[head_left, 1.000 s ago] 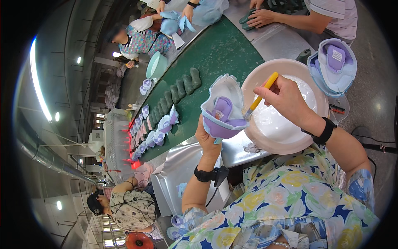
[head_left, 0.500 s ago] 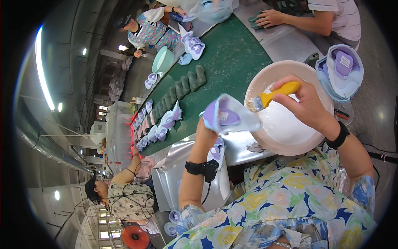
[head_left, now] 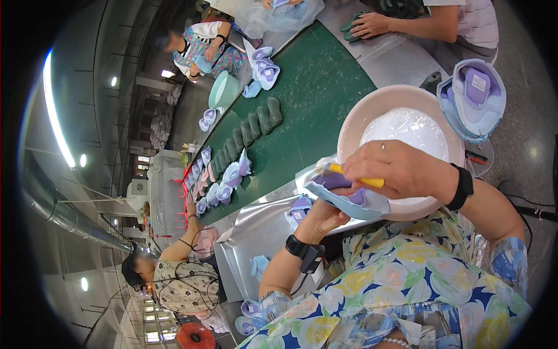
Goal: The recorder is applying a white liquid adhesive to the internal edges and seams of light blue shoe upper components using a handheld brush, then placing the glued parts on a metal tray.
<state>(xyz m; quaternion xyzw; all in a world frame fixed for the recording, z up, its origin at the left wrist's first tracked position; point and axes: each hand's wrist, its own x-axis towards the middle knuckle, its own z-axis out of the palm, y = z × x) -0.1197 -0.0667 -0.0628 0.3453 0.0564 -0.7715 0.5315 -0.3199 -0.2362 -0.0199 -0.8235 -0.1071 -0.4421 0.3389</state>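
Observation:
My left hand (head_left: 329, 218) is closed on a light-blue and purple shoe upper (head_left: 343, 201), tilted in front of me. My right hand (head_left: 392, 167) grips a yellow-handled brush (head_left: 372, 182). The bristles are at the upper's far edge, partly covered by my fingers. Behind and under my right hand stands a pale pink basin (head_left: 352, 116) holding white liquid (head_left: 404, 131). Another purple and blue upper (head_left: 299, 213) lies on the metal surface beside my left hand.
A green conveyor belt (head_left: 325, 87) carries dark shoe lasts (head_left: 254, 125) and several uppers (head_left: 232, 173). Stacked uppers (head_left: 474, 99) stand right of the basin. A mint-green basin (head_left: 223, 92) sits across the belt. Co-workers' hands (head_left: 372, 25) work around the belt.
The brush has left the basin and come down left to the upper. My left hand has lowered and turned the upper, bringing it closer to me.

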